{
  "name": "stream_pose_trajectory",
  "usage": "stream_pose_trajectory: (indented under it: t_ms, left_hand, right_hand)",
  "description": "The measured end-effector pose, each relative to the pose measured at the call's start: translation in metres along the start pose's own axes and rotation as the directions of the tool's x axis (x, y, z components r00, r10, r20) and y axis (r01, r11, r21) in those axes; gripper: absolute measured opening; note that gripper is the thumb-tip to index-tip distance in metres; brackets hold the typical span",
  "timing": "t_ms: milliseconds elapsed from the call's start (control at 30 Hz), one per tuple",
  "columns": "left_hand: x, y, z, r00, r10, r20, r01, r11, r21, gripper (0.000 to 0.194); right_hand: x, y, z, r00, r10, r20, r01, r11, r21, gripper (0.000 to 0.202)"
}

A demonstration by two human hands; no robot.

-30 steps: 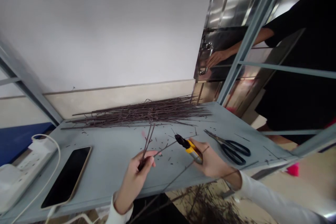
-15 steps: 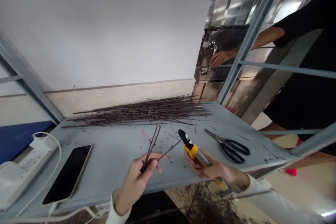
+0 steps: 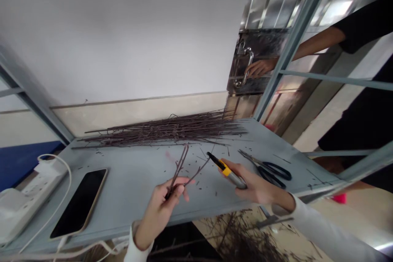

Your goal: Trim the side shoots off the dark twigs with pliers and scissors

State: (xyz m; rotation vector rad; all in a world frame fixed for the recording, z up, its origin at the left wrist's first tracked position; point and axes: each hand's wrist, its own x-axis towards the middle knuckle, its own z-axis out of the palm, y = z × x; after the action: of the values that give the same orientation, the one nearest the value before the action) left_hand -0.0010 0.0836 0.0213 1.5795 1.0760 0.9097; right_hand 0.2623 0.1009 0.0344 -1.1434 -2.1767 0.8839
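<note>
Several thin brown twigs (image 3: 179, 166) stand out from my left hand (image 3: 167, 202), pinched between its thumb and fingers. My right hand (image 3: 250, 182) is wrapped around yellow and grey cutters (image 3: 227, 170). Their black head lies close to the tip of a twig that slants right from my left hand; whether the jaws touch it I cannot tell. A long bundle of dark twigs (image 3: 172, 130) lies along the back of the grey shelf (image 3: 132, 184). Black-handled scissors (image 3: 273, 170) rest behind my right hand, which partly covers them.
On the left are a phone (image 3: 80, 202) with a cable and a white power strip (image 3: 29, 202). Metal posts (image 3: 294, 45) frame the shelf. Cut twigs (image 3: 245, 237) lie on the floor below. Another person's hand (image 3: 260, 67) holds a door handle at the right.
My right hand has rolled, turning the cutters so their head shows edge-on at the slanting twig. My left hand has barely moved. The other person's body has shifted right.
</note>
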Motion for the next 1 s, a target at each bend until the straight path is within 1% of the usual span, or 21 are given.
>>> stream_pose_trajectory:
  t_ms: [133,233,400,533,633,900,1000]
  left_hand:
    - [0.0,0.001,0.0,1.0,-0.023,0.012,0.023,1.0,0.008,0.046]
    - [-0.001,0.001,-0.001,0.999,-0.032,0.023,0.032,0.999,0.003,0.045]
    - [0.0,0.0,-0.001,1.0,-0.027,0.015,0.027,1.0,0.002,0.043]
    - [-0.001,-0.001,-0.001,1.0,-0.011,0.005,0.011,1.0,-0.007,0.042]
    - [-0.002,-0.001,-0.001,1.0,0.004,-0.001,-0.004,1.0,0.0,0.042]
    - [-0.004,0.0,0.001,1.0,0.013,0.002,-0.013,0.999,-0.037,0.04]
    - [-0.004,0.0,0.001,1.0,0.029,0.001,-0.029,0.999,-0.031,0.041]
  right_hand:
    - [-0.001,-0.004,-0.005,0.998,0.057,0.024,-0.056,0.997,-0.048,0.037]
    - [-0.002,-0.002,-0.007,0.997,0.068,0.031,-0.064,0.993,-0.1,0.039]
    - [-0.004,0.002,-0.01,0.999,0.042,0.017,-0.039,0.989,-0.143,0.047]
    - [-0.004,-0.001,-0.013,0.999,0.02,0.035,-0.014,0.989,-0.144,0.044]
    - [-0.006,-0.002,-0.015,1.0,0.015,0.021,-0.012,0.988,-0.156,0.045]
    - [-0.01,0.007,-0.018,0.999,-0.008,0.035,0.015,0.981,-0.195,0.049]
    - [-0.01,0.004,-0.019,0.999,-0.01,0.04,0.017,0.981,-0.191,0.049]
